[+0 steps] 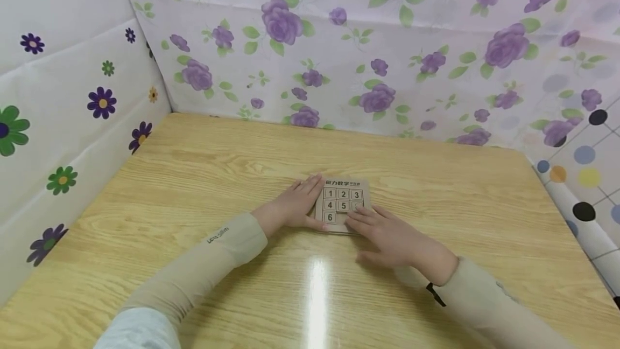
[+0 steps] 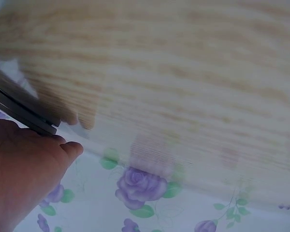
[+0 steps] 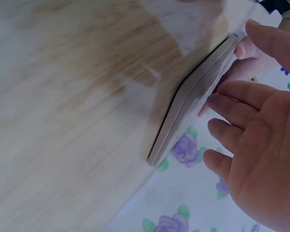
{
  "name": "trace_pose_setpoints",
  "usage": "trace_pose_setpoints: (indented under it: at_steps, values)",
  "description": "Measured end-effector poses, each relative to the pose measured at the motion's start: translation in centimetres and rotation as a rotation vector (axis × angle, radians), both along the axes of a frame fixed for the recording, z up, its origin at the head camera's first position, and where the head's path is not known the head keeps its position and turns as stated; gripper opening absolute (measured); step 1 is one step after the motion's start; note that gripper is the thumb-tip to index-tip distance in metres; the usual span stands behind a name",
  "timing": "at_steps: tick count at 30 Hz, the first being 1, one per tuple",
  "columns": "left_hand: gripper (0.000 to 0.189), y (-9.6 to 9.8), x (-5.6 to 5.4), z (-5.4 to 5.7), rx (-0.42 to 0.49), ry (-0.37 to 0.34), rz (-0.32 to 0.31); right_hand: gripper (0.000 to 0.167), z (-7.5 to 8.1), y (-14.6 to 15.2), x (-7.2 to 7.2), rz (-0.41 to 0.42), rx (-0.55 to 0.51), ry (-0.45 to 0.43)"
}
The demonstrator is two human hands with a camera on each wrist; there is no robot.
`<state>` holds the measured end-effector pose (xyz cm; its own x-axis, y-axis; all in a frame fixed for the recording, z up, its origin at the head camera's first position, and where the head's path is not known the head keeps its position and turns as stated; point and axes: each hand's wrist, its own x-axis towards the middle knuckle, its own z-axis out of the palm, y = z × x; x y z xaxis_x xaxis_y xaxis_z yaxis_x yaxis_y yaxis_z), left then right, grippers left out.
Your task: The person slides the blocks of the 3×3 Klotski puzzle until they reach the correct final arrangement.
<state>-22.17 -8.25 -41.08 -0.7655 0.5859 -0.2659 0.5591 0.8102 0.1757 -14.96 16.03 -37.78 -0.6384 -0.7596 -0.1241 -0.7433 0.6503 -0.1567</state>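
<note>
A square number slide puzzle (image 1: pixel 339 227) lies flat on the wooden table, with Chinese lettering along its top edge. Tiles 1, 2, 3 form the upper row, 4 and 5 begin the middle one, and 6 sits at lower left. My left hand (image 1: pixel 297 204) rests along the puzzle's left side, fingers straight, thumb at the lower left corner. Fingertips of my right hand (image 1: pixel 387 235) touch the tiles at lower right, covering part of that area. In the right wrist view the puzzle's side edge (image 3: pixel 183 106) shows close to the right hand's (image 3: pixel 261 145) extended fingers.
The wooden table (image 1: pixel 232 166) spreads around the puzzle, with a bright light reflection (image 1: pixel 317 295) in front. A purple-flowered cloth (image 1: pixel 334 47) hangs behind it. Other patterned cloths border the left and right sides.
</note>
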Motion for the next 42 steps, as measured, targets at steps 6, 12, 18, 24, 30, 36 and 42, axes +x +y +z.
trace_pose_setpoints:
  at_steps: [6, 12, 18, 24, 30, 36, 42]
  values:
    - [0.116, 0.0, 0.1, 0.1, 0.023, -0.003, -0.002, 0.071, 0.1, -1.7, -0.3, 0.030, 0.015, 0.010]
    - [0.117, 0.2, 0.2, 0.1, 0.028, 0.001, -0.010, 0.073, -0.2, -2.7, -0.6, 0.020, 0.055, -0.001]
    - [0.116, 0.2, 0.2, 0.1, 0.020, 0.019, -0.017, 0.073, -0.2, -3.2, -0.5, 0.015, 0.077, -0.025]
    - [0.115, 0.2, 0.3, 0.5, 0.023, 0.027, -0.016, 0.072, -0.1, -3.3, -0.5, 0.013, 0.082, -0.009]
    - [0.115, 0.1, 0.3, 0.6, 0.029, 0.019, -0.018, 0.072, 0.1, -3.5, -0.4, 0.012, 0.091, -0.013]
    - [0.115, 0.1, 0.3, 0.6, 0.026, 0.013, -0.013, 0.072, 0.1, -3.4, -0.5, 0.012, 0.091, -0.011]
    - [0.115, 0.0, 0.2, 0.5, 0.011, 0.009, -0.009, 0.070, -0.4, -2.6, -0.5, 0.005, 0.081, 0.010]
